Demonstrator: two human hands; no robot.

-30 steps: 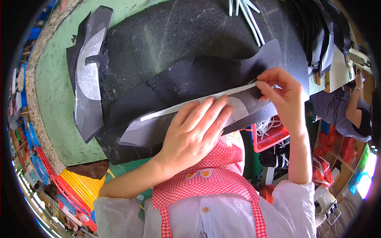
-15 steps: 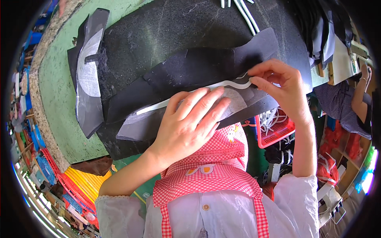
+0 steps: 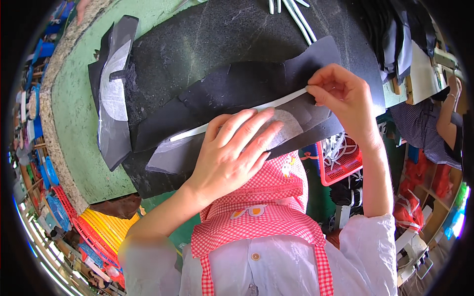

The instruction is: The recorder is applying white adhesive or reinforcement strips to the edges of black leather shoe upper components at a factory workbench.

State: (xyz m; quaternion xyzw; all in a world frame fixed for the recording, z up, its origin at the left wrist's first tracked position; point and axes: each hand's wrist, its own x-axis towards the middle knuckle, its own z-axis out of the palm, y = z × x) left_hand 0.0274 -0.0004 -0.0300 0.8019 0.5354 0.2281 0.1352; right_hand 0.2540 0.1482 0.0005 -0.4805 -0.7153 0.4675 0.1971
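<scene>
A long black sheet piece (image 3: pixel 237 84) with a grey lower flap (image 3: pixel 168 157) lies across the dark work board. Along the line between them runs a narrow white strip (image 3: pixel 190 132). My left hand (image 3: pixel 232 148) lies flat, fingers stretched out over the strip's middle and a pale half-round patch (image 3: pixel 282 129) on the flap. At the strip's right end my right hand (image 3: pixel 345 96) pinches it between thumb and fingertips, drawing it straight and slanting up to the right. Part of the strip is hidden under my left fingers.
Another black piece with a pale patch (image 3: pixel 113 89) lies at the left on the green table (image 3: pixel 69 108). Loose white strips (image 3: pixel 302 22) lie at the far edge. Black pieces (image 3: pixel 390 39) are stacked at far right. Below the board hangs a red basket (image 3: pixel 340 173) of white strips.
The strip's right part was wavy and is now pulled straight. My right hand has shifted slightly up and left; my left hand has stayed on the strip.
</scene>
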